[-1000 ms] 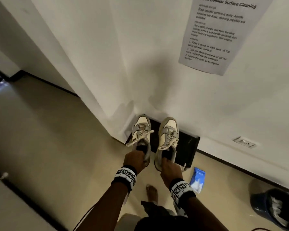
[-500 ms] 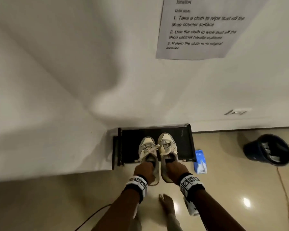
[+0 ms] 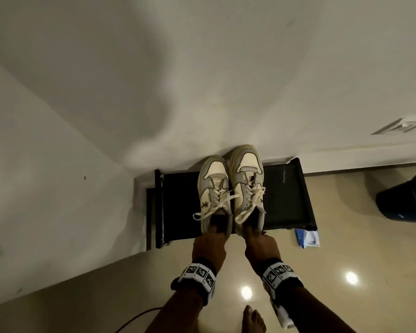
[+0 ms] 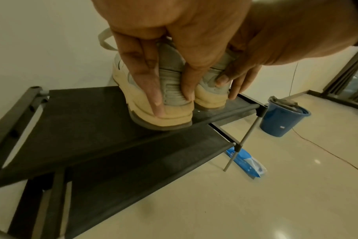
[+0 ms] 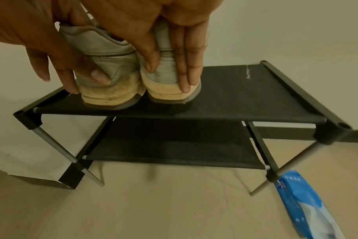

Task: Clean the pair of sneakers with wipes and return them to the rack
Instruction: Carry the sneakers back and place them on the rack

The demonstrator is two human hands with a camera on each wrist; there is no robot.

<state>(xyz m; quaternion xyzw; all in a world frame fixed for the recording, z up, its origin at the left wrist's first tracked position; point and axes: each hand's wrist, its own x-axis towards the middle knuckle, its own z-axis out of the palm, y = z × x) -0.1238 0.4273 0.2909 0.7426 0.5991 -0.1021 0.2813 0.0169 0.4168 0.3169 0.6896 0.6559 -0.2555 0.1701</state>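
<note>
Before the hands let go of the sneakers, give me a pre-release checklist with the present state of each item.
1. Left hand holds the left grey-and-cream sneaker at the heel: ok.
2. Right hand holds the right grey-and-cream sneaker at the heel: ok.
3. Both soles sit on the top shelf of the black fabric rack: ok.
4. Heels inside the front edge: ok.
5. Toes clear of the wall: cannot tell.
6. Sneakers wiped clean: cannot tell.

Cream-grey sneakers [image 3: 231,188], side by side on black rack [image 3: 286,200]
</note>
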